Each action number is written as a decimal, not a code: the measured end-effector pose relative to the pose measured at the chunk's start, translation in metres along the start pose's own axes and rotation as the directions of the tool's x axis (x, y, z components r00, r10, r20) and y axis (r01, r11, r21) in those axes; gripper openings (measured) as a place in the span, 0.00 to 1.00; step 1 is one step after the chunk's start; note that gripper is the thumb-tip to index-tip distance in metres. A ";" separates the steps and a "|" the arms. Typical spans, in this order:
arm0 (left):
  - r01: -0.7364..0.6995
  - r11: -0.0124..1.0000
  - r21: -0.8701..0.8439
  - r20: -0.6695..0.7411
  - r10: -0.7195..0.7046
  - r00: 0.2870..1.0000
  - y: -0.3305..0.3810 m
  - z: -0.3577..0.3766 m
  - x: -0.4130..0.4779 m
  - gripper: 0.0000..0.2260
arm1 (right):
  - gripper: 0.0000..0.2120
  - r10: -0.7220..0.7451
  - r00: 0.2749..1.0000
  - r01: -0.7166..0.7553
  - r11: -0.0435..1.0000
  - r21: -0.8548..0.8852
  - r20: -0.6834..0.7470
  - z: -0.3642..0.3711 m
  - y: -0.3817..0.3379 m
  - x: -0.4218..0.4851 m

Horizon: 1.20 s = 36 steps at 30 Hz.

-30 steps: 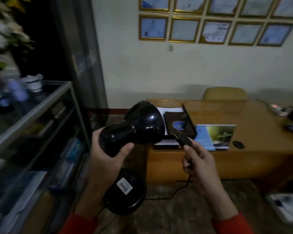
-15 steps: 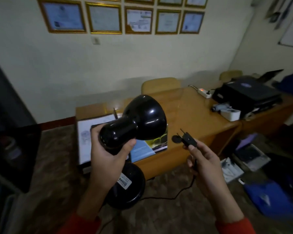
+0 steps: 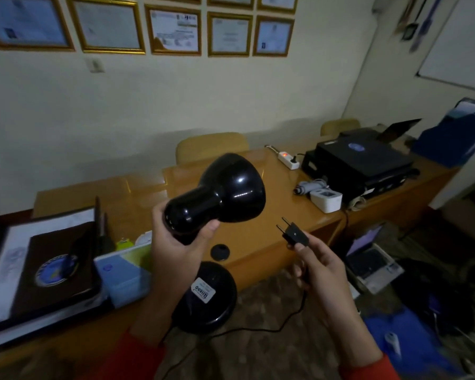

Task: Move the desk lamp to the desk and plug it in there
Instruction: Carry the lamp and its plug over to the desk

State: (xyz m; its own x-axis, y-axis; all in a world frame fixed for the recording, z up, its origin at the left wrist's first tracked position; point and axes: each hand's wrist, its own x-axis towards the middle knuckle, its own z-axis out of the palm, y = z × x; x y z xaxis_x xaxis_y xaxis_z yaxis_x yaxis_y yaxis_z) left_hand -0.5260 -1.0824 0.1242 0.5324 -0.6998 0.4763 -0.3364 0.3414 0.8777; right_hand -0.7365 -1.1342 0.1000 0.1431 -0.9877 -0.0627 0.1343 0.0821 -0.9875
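I carry a glossy black desk lamp [image 3: 225,192] in the air in front of the wooden desk [image 3: 258,234]. My left hand [image 3: 176,250] grips the neck of its shade, and the round base [image 3: 206,300] with a white label hangs below. My right hand [image 3: 317,272] pinches the lamp's black two-pin plug [image 3: 294,234], pins pointing up-left, with the cord [image 3: 258,329] looping down behind. A white power strip [image 3: 288,159] with a red lit switch lies at the desk's far right edge.
On the desk lie a dark binder [image 3: 47,270] on papers, a blue booklet [image 3: 124,272] and a small black disc [image 3: 220,252]. A black printer [image 3: 359,160] and a white device [image 3: 325,200] stand to the right. A chair [image 3: 211,146] is behind the desk; clutter covers the floor at right.
My view has swung right and closer to the desk; the shelf on the left has left the view. Both hands keep their hold on the lamp and plug.
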 end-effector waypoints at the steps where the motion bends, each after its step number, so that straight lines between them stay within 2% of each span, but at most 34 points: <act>1: 0.009 1.000 -0.009 0.003 -0.009 1.000 -0.002 0.014 0.004 0.21 | 0.12 0.000 1.000 0.000 1.000 -0.001 0.002 -0.010 -0.002 0.010; 14: 0.088 0.996 0.010 -0.029 -0.087 0.996 -0.078 0.185 0.089 0.24 | 0.10 0.000 1.000 0.000 0.999 0.032 0.002 -0.098 -0.022 0.183; 20: 0.127 0.991 -0.049 -0.033 -0.129 0.991 -0.121 0.252 0.153 0.27 | 0.11 0.029 1.000 -0.029 0.999 0.031 0.000 -0.123 -0.033 0.280; 22: 0.124 0.991 -0.044 -0.063 -0.127 0.990 -0.133 0.274 0.172 0.24 | 0.11 0.026 1.000 -0.027 0.999 0.028 0.010 -0.129 -0.035 0.311; 30: 0.089 0.992 -0.086 -0.163 -0.102 0.981 -0.178 0.347 0.232 0.23 | 0.12 0.026 0.999 -0.025 0.999 -0.034 0.044 -0.143 -0.040 0.414; 36: 0.128 0.986 -0.107 -0.296 -0.155 0.942 -0.223 0.397 0.267 0.24 | 0.14 0.058 0.988 -0.057 0.998 -0.015 0.146 -0.154 -0.039 0.495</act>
State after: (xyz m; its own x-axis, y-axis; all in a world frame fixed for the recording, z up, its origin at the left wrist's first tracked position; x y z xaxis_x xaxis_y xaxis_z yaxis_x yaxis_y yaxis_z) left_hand -0.6171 -1.5946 0.0347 0.7841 -0.5264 0.3288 -0.1800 0.3143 0.9321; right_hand -0.8216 -1.6462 0.0851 0.2926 -0.9511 -0.0985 0.1111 0.1361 -0.9844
